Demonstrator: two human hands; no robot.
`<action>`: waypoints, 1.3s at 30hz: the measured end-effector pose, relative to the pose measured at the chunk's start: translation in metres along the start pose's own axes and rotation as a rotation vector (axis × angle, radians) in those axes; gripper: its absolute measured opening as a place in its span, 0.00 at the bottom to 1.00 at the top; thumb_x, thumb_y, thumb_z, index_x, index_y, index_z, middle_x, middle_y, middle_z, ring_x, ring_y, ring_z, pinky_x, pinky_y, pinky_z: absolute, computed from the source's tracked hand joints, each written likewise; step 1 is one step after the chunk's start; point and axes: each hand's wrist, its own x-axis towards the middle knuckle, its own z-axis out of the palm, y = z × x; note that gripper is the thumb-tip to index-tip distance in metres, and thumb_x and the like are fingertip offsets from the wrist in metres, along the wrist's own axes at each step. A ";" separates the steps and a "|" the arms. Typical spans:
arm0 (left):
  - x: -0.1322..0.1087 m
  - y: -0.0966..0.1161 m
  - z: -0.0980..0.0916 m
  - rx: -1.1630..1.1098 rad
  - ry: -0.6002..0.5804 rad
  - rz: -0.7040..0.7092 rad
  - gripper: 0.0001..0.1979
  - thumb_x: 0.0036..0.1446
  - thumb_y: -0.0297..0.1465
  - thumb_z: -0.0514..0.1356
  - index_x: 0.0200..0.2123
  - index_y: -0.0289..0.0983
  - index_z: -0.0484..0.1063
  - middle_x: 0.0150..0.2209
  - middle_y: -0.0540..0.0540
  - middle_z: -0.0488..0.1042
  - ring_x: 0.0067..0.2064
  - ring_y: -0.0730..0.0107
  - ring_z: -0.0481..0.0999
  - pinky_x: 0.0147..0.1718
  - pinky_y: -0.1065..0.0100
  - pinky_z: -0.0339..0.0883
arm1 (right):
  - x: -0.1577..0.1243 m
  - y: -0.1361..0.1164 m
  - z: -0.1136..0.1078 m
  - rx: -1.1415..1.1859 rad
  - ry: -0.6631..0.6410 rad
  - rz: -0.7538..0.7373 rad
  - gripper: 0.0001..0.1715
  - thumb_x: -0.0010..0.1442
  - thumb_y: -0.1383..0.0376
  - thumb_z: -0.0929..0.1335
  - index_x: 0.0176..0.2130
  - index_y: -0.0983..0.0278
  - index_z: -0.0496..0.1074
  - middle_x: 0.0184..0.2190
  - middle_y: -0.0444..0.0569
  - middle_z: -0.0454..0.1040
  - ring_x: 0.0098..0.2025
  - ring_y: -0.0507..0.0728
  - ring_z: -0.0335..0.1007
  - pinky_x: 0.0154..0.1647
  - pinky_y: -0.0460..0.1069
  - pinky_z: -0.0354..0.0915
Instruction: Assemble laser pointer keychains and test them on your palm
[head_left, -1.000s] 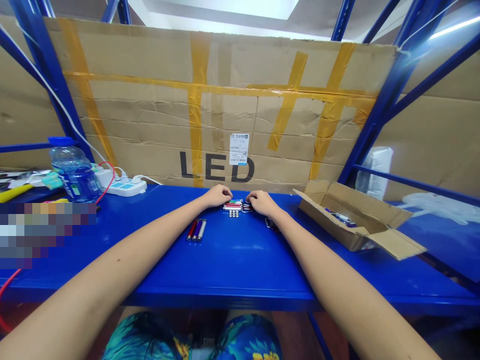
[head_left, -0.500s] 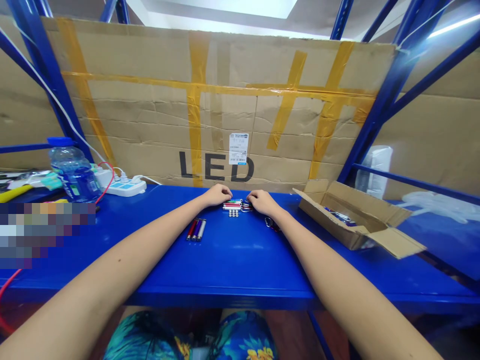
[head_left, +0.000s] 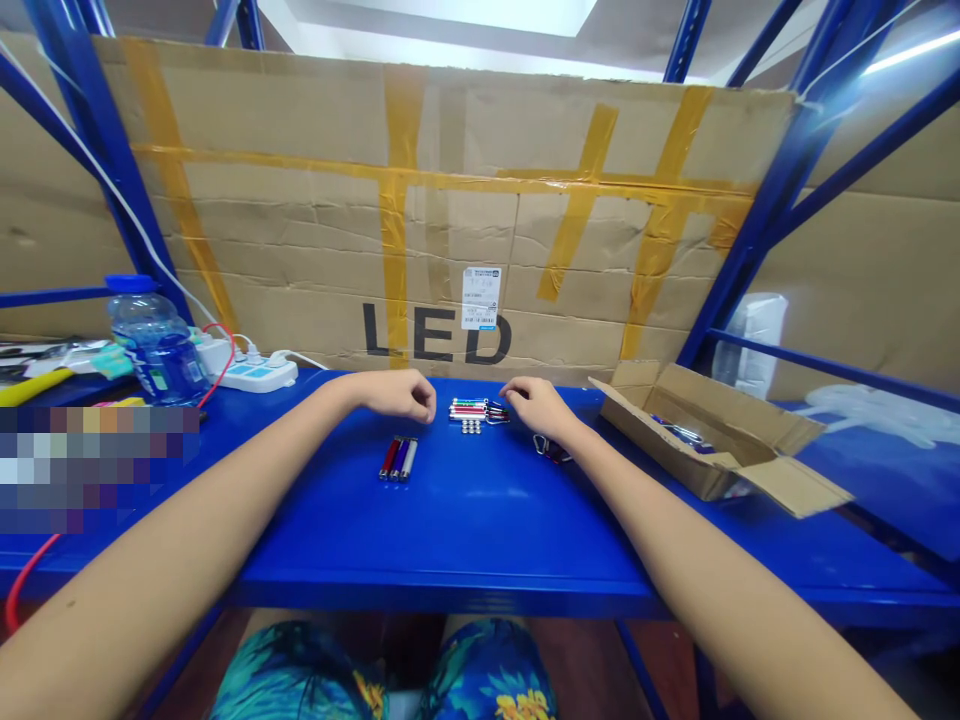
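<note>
Fingers sat curled on our left hand (head_left: 405, 394), narrow on our right hand (head_left: 532, 400) near the coloured tubes (head_left: 467, 411), mid-frame; hold unclear. We judged arranging underway, next needing a fine pinch.

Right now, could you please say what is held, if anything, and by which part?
Nothing appears held in either the left hand or the right hand.

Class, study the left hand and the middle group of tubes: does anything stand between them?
Nothing visible does. Only bare table shows between the left hand and the tubes. The silver discs lie on the tubes' near side, and the right hand is at their other end.
</note>
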 end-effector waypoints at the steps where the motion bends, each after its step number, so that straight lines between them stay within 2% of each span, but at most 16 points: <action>1: -0.006 0.003 0.000 -0.006 -0.032 0.004 0.05 0.45 0.32 0.61 0.27 0.38 0.77 0.29 0.50 0.78 0.32 0.70 0.74 0.33 0.73 0.62 | -0.005 -0.008 0.001 0.024 -0.008 -0.041 0.16 0.61 0.72 0.62 0.39 0.66 0.78 0.41 0.51 0.80 0.44 0.56 0.73 0.47 0.48 0.64; 3: -0.013 0.004 0.001 -0.032 -0.061 -0.014 0.04 0.44 0.31 0.62 0.26 0.39 0.77 0.28 0.51 0.78 0.32 0.70 0.74 0.32 0.73 0.62 | -0.017 -0.029 0.007 0.079 -0.068 -0.162 0.16 0.62 0.71 0.61 0.40 0.63 0.78 0.42 0.49 0.79 0.44 0.56 0.73 0.48 0.48 0.64; 6: -0.016 0.001 0.006 -0.029 -0.055 -0.036 0.04 0.43 0.31 0.64 0.26 0.39 0.78 0.27 0.52 0.78 0.30 0.70 0.73 0.30 0.74 0.61 | -0.035 -0.061 0.023 0.119 -0.250 -0.432 0.19 0.62 0.71 0.62 0.48 0.60 0.75 0.46 0.47 0.78 0.48 0.56 0.71 0.52 0.50 0.62; 8: -0.015 -0.002 0.009 -0.011 -0.070 -0.023 0.04 0.43 0.30 0.63 0.26 0.39 0.77 0.26 0.52 0.78 0.30 0.71 0.73 0.29 0.74 0.60 | -0.044 -0.076 0.032 0.083 -0.311 -0.514 0.20 0.64 0.69 0.62 0.52 0.59 0.73 0.48 0.49 0.76 0.49 0.56 0.70 0.53 0.51 0.62; 10: -0.014 -0.003 0.010 0.013 -0.101 -0.011 0.04 0.45 0.29 0.62 0.25 0.39 0.77 0.26 0.52 0.77 0.29 0.71 0.72 0.28 0.74 0.59 | -0.049 -0.083 0.038 0.011 -0.340 -0.534 0.21 0.67 0.64 0.61 0.56 0.61 0.70 0.44 0.52 0.76 0.47 0.57 0.69 0.50 0.52 0.62; 15: -0.008 -0.003 0.013 0.036 -0.099 -0.021 0.05 0.48 0.32 0.62 0.24 0.38 0.76 0.25 0.51 0.76 0.27 0.72 0.70 0.27 0.73 0.58 | -0.054 -0.083 0.040 -0.075 -0.359 -0.528 0.23 0.70 0.57 0.58 0.58 0.60 0.69 0.38 0.52 0.73 0.41 0.57 0.66 0.45 0.51 0.62; 19: -0.003 -0.007 0.016 0.053 -0.075 0.007 0.06 0.48 0.34 0.62 0.24 0.38 0.75 0.23 0.51 0.74 0.27 0.72 0.69 0.26 0.72 0.57 | -0.054 -0.084 0.042 -0.060 -0.348 -0.505 0.18 0.69 0.57 0.59 0.48 0.61 0.72 0.35 0.50 0.73 0.40 0.56 0.67 0.42 0.50 0.61; 22: 0.001 -0.009 0.020 0.077 -0.052 0.052 0.05 0.49 0.32 0.61 0.25 0.38 0.74 0.24 0.51 0.74 0.27 0.72 0.69 0.26 0.72 0.57 | -0.053 -0.087 0.043 -0.051 -0.347 -0.467 0.15 0.69 0.57 0.60 0.40 0.62 0.70 0.32 0.48 0.73 0.37 0.55 0.67 0.38 0.49 0.59; 25: 0.003 -0.008 0.023 0.110 -0.044 0.095 0.04 0.49 0.30 0.59 0.26 0.38 0.74 0.25 0.51 0.74 0.28 0.71 0.70 0.27 0.72 0.57 | -0.053 -0.092 0.041 -0.088 -0.344 -0.424 0.09 0.65 0.60 0.64 0.35 0.62 0.68 0.30 0.47 0.71 0.32 0.54 0.65 0.33 0.48 0.56; 27: 0.003 -0.004 0.025 0.132 -0.043 0.104 0.04 0.49 0.29 0.58 0.26 0.38 0.74 0.25 0.51 0.74 0.28 0.71 0.70 0.26 0.72 0.57 | -0.052 -0.094 0.036 -0.097 -0.366 -0.407 0.04 0.60 0.66 0.66 0.33 0.63 0.67 0.28 0.45 0.70 0.30 0.53 0.63 0.30 0.47 0.54; 29: 0.003 0.000 0.026 0.133 -0.040 0.108 0.04 0.50 0.30 0.59 0.27 0.39 0.74 0.26 0.51 0.75 0.28 0.71 0.70 0.26 0.71 0.57 | -0.050 -0.092 0.028 -0.075 -0.419 -0.374 0.05 0.56 0.70 0.66 0.29 0.63 0.65 0.26 0.44 0.68 0.28 0.51 0.61 0.28 0.47 0.53; 32: 0.003 0.007 0.027 0.139 0.027 0.114 0.07 0.53 0.33 0.58 0.30 0.39 0.75 0.28 0.50 0.76 0.29 0.70 0.71 0.27 0.71 0.59 | -0.046 -0.077 0.009 0.021 -0.474 -0.232 0.06 0.52 0.70 0.66 0.27 0.63 0.62 0.24 0.41 0.66 0.25 0.50 0.58 0.26 0.46 0.52; 34: 0.005 0.012 0.029 0.175 0.113 0.128 0.08 0.55 0.32 0.57 0.32 0.39 0.76 0.30 0.48 0.77 0.30 0.68 0.72 0.30 0.70 0.60 | -0.041 -0.061 -0.005 0.117 -0.404 -0.178 0.04 0.52 0.69 0.65 0.27 0.63 0.62 0.24 0.40 0.65 0.26 0.50 0.58 0.27 0.45 0.54; 36: 0.009 0.016 0.034 0.239 0.191 0.155 0.09 0.55 0.30 0.56 0.34 0.38 0.77 0.34 0.46 0.78 0.33 0.66 0.73 0.33 0.69 0.61 | -0.035 -0.043 -0.017 0.204 -0.273 -0.114 0.04 0.52 0.67 0.65 0.28 0.63 0.62 0.23 0.40 0.64 0.26 0.50 0.58 0.28 0.46 0.55; 39: 0.017 0.023 0.042 0.365 0.262 0.185 0.09 0.54 0.28 0.56 0.33 0.38 0.77 0.36 0.43 0.77 0.38 0.63 0.74 0.35 0.68 0.61 | -0.028 -0.022 -0.028 0.282 -0.161 -0.014 0.07 0.51 0.65 0.67 0.32 0.63 0.64 0.25 0.41 0.66 0.27 0.50 0.61 0.28 0.46 0.58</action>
